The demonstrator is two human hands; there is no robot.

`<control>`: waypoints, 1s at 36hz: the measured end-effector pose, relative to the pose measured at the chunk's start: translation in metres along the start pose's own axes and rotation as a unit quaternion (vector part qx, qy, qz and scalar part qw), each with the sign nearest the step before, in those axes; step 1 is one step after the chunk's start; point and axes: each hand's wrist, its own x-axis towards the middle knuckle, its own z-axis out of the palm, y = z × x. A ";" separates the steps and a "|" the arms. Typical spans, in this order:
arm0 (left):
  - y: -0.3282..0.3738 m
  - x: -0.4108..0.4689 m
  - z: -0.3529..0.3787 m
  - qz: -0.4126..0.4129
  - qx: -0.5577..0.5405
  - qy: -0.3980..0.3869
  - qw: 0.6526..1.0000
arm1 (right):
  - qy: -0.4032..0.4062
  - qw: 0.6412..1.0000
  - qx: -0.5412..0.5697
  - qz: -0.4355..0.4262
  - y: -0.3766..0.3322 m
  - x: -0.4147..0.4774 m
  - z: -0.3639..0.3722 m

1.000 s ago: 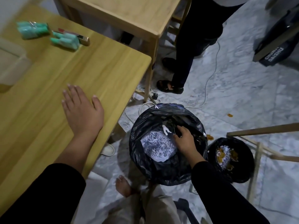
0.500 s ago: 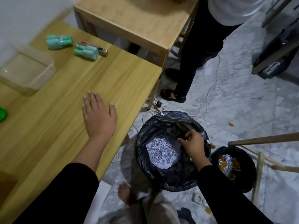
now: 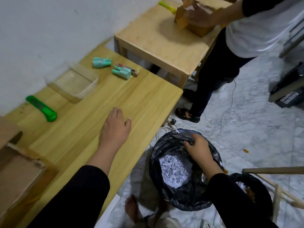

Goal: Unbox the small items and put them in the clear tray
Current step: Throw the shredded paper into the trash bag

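Right hand [image 3: 199,150] risen from deep in bin bag [image 3: 181,199] to rim, fingers [image 3: 187,143] curled on black plastic; shredded paper [image 3: 172,168] dumped. Left hand [image 3: 115,127] flat, fingers [image 3: 117,112] spread, on tabletop [image 3: 139,99] near clear tray [image 3: 85,91]. Teal items [image 3: 122,72] just beyond tray, outside it; traying likely next

A green box cutter [image 3: 42,108] lies on the wooden table [image 3: 115,89]; shredded paper [image 3: 174,170] sits in the black-lined bin [image 3: 158,163].
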 end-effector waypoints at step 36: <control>-0.137 -0.154 -0.118 -0.243 -0.485 0.245 0.804 | -0.064 0.929 0.111 -0.347 -0.294 -0.093 0.086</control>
